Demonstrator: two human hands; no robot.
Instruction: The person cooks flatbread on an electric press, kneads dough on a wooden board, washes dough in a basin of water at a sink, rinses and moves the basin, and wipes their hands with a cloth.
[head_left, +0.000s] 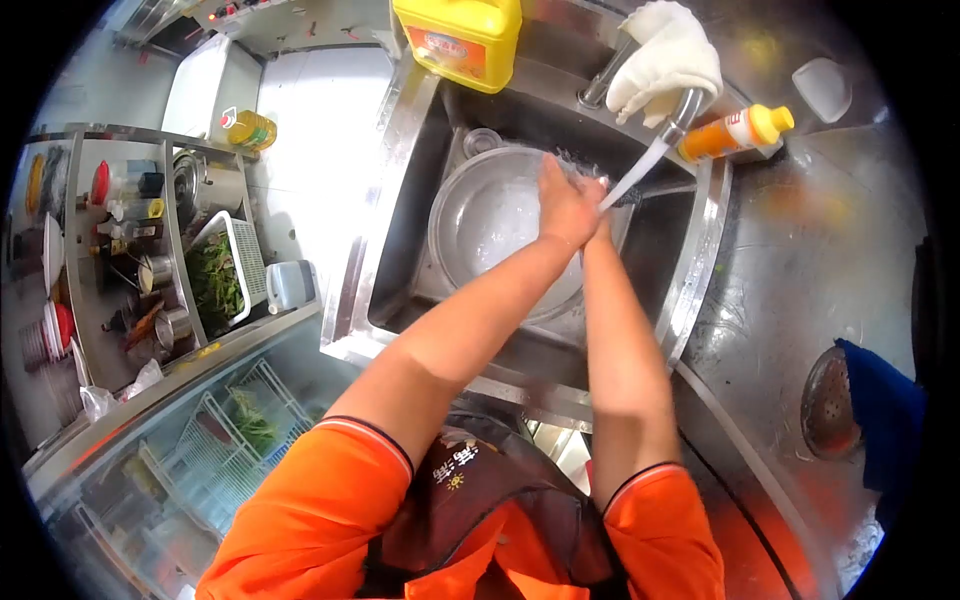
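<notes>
Rinsing under faucet (685, 113) slanting down-left, left hand (566, 210) unclenched, right hand (596, 190) partly hidden, closure unclear

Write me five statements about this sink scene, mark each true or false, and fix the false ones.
1. Water runs from the faucet. True.
2. The left hand and right hand are held far apart. False: they are together under the water.
3. The round metal bowl sits inside the sink. True.
4. The white cloth lies on the floor. False: it is draped over the faucet.
5. The orange bottle has a yellow cap. True.
</notes>
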